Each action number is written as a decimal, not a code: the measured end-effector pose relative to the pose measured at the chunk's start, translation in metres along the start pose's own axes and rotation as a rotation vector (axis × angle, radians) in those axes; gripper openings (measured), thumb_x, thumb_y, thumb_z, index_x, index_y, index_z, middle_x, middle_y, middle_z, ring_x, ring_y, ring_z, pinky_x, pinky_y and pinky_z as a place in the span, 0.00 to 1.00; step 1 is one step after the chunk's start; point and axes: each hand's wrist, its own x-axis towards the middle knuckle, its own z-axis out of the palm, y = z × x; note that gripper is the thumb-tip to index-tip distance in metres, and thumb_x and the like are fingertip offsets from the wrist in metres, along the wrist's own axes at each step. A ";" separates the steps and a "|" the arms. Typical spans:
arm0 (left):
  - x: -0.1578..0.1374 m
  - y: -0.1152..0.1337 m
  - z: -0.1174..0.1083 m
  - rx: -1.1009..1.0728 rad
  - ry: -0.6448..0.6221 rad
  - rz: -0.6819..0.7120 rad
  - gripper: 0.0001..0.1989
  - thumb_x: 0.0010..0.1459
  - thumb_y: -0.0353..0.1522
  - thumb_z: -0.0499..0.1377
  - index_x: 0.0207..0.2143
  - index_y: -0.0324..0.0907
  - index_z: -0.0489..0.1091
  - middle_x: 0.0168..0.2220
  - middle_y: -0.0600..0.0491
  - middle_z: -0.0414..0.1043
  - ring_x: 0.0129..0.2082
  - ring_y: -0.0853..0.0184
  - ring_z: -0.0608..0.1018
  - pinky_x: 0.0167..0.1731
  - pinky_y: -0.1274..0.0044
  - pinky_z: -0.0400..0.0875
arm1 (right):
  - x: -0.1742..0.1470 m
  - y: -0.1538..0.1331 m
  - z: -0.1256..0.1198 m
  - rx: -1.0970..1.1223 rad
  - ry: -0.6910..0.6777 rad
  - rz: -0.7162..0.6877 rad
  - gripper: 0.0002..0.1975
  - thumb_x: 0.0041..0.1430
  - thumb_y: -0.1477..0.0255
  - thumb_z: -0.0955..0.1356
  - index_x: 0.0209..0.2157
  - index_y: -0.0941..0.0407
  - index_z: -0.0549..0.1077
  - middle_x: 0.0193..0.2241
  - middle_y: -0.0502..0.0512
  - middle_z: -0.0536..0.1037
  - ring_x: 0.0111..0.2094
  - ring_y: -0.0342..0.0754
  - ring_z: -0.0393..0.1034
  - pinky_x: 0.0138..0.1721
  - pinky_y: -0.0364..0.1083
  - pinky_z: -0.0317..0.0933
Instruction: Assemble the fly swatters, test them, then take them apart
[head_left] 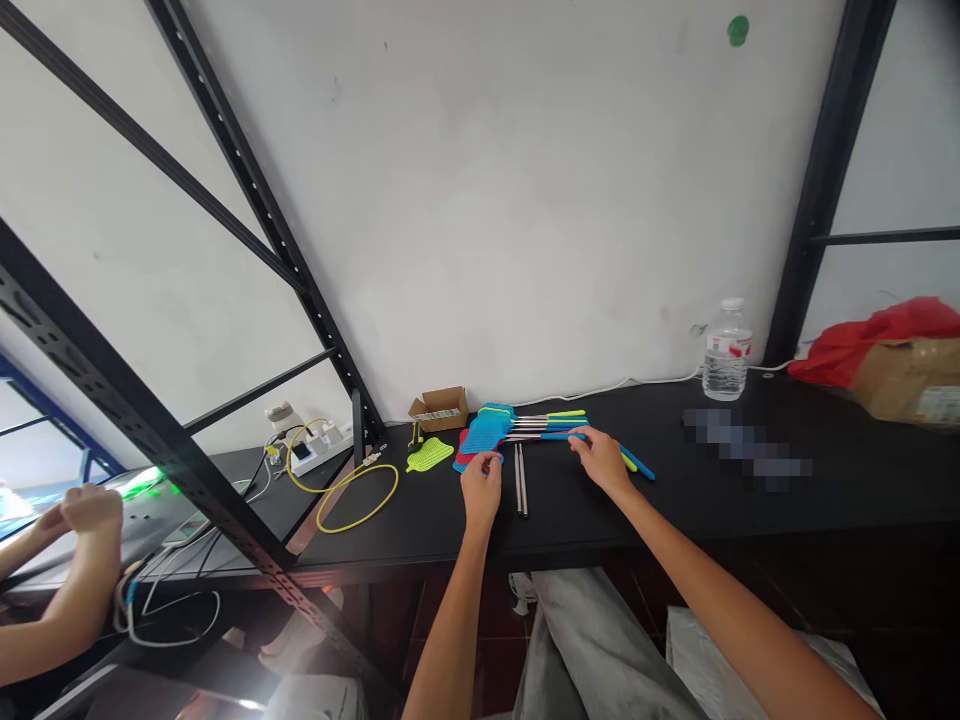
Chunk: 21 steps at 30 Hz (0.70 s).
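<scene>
A blue fly swatter (487, 432) with a thin metal rod lies over a pile of others on the black table. My right hand (602, 461) has its fingers closed round the blue handle. My left hand (481, 490) is closed in a pinch at the lower edge of the swatter heads, partly hiding a red swatter head (465, 447). Behind, several more swatters with yellow and blue handles (566, 414) lie side by side. Two bare metal rods (520, 480) rest between my hands. A loose yellow-green swatter head (430, 455) lies to the left.
A small open cardboard box (439, 409) stands against the wall. Further left are a yellow cable (358, 525) and a white power strip (321, 450). A water bottle (727, 352) stands at the right. Past the black shelf post, another person's hands (90, 508) show.
</scene>
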 end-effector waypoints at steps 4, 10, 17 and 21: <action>-0.004 0.005 0.003 0.153 -0.021 0.082 0.06 0.51 0.30 0.60 0.31 0.46 0.77 0.36 0.49 0.76 0.38 0.59 0.74 0.41 0.73 0.62 | 0.007 0.000 0.007 -0.007 0.103 0.059 0.19 0.60 0.64 0.63 0.50 0.54 0.72 0.35 0.56 0.81 0.34 0.53 0.76 0.35 0.48 0.64; -0.010 0.014 0.006 0.247 -0.170 0.105 0.04 0.47 0.32 0.64 0.29 0.46 0.77 0.35 0.48 0.76 0.41 0.55 0.73 0.45 0.69 0.61 | 0.007 0.000 0.010 0.006 0.031 0.085 0.37 0.57 0.67 0.65 0.67 0.50 0.52 0.46 0.58 0.79 0.33 0.50 0.76 0.35 0.46 0.65; -0.014 0.016 0.007 0.336 -0.186 0.145 0.05 0.48 0.33 0.64 0.30 0.46 0.76 0.37 0.47 0.75 0.41 0.54 0.72 0.44 0.69 0.59 | 0.002 -0.006 0.013 -0.300 0.023 0.021 0.29 0.59 0.72 0.63 0.63 0.54 0.63 0.40 0.59 0.80 0.39 0.55 0.74 0.33 0.46 0.60; -0.015 0.015 0.007 0.307 -0.151 0.144 0.03 0.47 0.33 0.65 0.28 0.46 0.76 0.34 0.47 0.73 0.41 0.54 0.71 0.43 0.70 0.59 | 0.002 -0.007 0.013 -0.272 0.028 0.018 0.28 0.60 0.72 0.62 0.62 0.55 0.64 0.43 0.58 0.78 0.37 0.52 0.73 0.35 0.47 0.61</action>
